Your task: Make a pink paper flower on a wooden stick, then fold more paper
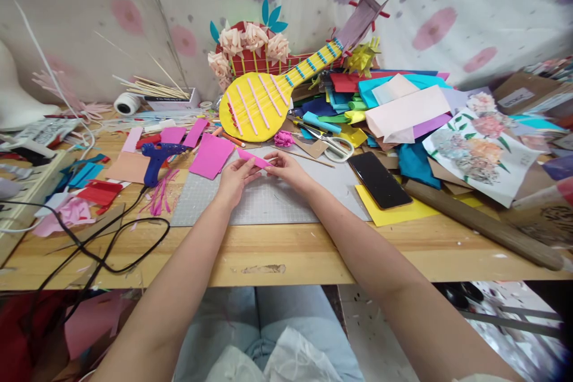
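Both hands meet over a grey cutting mat (pixel 268 200) on the wooden table. Between them is a narrow pink paper strip (pixel 253 158). My left hand (pixel 237 178) pinches its left part with curled fingers. My right hand (pixel 286 168) pinches the strip's right end. A larger pink paper sheet (pixel 210 155) lies just to the left of the hands. A small pink paper flower (pixel 283 138) sits just beyond them.
A blue glue gun (pixel 156 158) with its black cable lies at the left. Scissors (pixel 333 144), a black phone (pixel 379 179) on yellow paper and a heap of coloured sheets fill the right. A yellow paper guitar (pixel 259 101) stands behind. A wooden rolling pin (pixel 483 224) lies at the right.
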{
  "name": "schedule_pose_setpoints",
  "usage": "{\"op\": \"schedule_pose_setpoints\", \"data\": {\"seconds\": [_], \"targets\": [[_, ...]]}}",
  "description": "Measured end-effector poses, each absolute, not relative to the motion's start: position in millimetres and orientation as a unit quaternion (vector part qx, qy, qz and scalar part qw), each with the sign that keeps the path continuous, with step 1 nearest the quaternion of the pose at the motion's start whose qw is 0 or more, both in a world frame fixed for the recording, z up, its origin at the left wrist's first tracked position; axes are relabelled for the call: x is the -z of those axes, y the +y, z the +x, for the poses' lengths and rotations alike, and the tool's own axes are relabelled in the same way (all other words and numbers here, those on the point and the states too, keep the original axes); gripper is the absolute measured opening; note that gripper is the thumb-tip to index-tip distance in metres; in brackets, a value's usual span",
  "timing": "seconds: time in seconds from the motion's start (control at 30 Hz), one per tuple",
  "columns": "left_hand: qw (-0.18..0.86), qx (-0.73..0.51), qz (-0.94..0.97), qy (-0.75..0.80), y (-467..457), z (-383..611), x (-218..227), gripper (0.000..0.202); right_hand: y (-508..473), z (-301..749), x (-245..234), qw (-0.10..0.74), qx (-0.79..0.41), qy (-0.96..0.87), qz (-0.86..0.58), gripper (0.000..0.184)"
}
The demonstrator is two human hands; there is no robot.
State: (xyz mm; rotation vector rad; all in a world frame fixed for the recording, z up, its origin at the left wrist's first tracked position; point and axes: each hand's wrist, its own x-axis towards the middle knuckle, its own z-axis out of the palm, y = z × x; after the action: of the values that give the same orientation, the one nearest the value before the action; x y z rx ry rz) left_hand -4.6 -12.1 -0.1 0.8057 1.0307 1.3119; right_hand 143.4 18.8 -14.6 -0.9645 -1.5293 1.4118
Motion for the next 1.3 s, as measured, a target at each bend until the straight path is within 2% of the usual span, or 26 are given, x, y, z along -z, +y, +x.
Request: {"op": "schedule_pose_setpoints", "data": {"seconds": [0.23,0.53,0.8,0.97,1.3], "targets": [[0.542,-0.581,0.321,0.516,-11.0,-1.2,1.1,0.021,14.2,141.7,15.9,0.412,-0.567,-0.598,-0.388,0.029],[0.548,-0.573,0.318,0.520,-13.9,-2.9,-1.5,0.022,15.9,141.2,21.6,0.436,-0.570,-0.572,-0.396,0.026],[0.547,-0.579,0.327,0.508,-11.7,-4.5,2.0,0.022,15.8,140.4,22.4,0.422,-0.531,-0.607,-0.414,0.025],[0.537,-0.569,0.379,0.495,-10.3,-3.6,4.9,0.038,14.9,141.7,20.1,0.399,-0.528,-0.646,-0.381,0.026],[0.479,-0.600,0.379,0.517,-9.9,0.6,8.6,0.035,8.4,142.4,5.9,0.369,-0.434,-0.728,-0.382,0.029]]}}
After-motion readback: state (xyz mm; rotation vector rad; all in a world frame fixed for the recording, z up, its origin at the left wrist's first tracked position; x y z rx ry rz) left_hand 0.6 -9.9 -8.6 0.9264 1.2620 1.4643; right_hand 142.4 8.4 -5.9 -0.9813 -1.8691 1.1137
